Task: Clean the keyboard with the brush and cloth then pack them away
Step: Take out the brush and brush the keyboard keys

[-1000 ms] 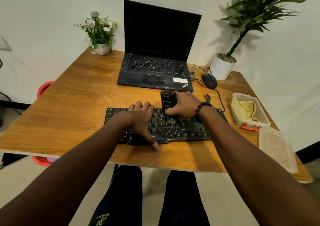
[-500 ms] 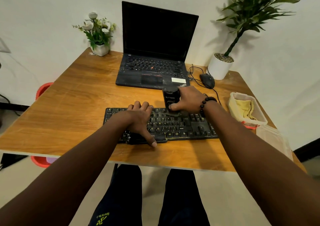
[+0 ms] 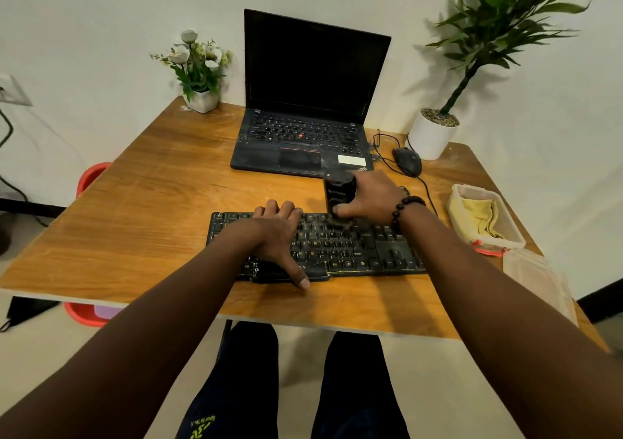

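A black keyboard [image 3: 354,250] lies near the front edge of the wooden table [image 3: 151,223]. My left hand [image 3: 276,233] rests flat on its left half, fingers spread over the keys, thumb reaching past the front edge. My right hand [image 3: 369,199] grips a black brush [image 3: 338,193] by its thick upright handle; the bristles press on the top rows of keys near the middle. A yellow cloth [image 3: 480,216] lies inside a clear plastic box [image 3: 455,192] at the table's right side.
An open black laptop [image 3: 303,142] stands behind the keyboard. A black mouse [image 3: 407,160] with its cable lies right of it. The box's clear lid [image 3: 539,283] lies at the front right. A white flower pot [image 3: 201,100] and a potted plant [image 3: 432,133] stand at the back corners.
My right hand has drawn the brush from the keyboard's middle rows back to its top rows. My left hand has stayed on the keyboard.
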### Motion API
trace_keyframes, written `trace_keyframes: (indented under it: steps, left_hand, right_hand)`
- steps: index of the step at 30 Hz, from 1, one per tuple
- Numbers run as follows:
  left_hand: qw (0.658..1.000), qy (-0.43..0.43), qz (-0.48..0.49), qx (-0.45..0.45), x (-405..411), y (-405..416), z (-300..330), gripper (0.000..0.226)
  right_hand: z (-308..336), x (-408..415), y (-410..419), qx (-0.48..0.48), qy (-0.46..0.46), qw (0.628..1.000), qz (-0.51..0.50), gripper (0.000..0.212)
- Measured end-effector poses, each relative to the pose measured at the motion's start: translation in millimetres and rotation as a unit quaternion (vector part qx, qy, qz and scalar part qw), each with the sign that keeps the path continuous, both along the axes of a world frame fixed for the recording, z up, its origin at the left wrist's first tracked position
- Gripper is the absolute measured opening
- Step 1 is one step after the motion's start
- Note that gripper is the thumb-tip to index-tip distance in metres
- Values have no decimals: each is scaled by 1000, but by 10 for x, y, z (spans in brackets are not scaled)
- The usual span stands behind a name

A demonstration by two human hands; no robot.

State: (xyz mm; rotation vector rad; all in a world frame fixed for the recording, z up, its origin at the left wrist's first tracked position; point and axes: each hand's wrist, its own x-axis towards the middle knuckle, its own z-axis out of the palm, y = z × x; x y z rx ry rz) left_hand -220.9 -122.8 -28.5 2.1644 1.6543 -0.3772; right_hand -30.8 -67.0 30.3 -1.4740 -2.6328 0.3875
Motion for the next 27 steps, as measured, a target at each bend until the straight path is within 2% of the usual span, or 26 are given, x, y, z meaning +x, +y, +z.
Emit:
trace_keyframes:
  steps: [2,4,6,8,11,16,22,27]
  left_hand:
    - [1000,2,0,-1,-7,8,-11,148]
    - [1000,3,-1,-1,-12,15,-20,149]
    - [1000,3,-6,4,-9,20,-22,149]
    - [1000,3,-8,5,-7,13,-21,147]
    - [1000,0,-7,5,-12,7,-20,147]
    - [1000,3,-5,3,-9,6,-24,148]
    - [1000,4,-8,3,-11,21,-28,148]
    - [1000,2,-7,2,-12,35,-42,150]
  right_hand:
    - [-96,-26,-51,-24,72,997,-20,52]
    - [-212,-26,-103,-44,74,996,-21,55]
    - [-207,7,-136,-56,37,998,2,50]
    - [-96,34,-121,-62,-39,997,33,44]
    - [14,-17,-48,-31,-104,993,41,43]
    - [-144,-89,-111,-25,36,999,-10,51]
    - [-95,62,-231,-91,16,996,-2,44]
    - [-127,102,-216,-31,127,984,-117,48]
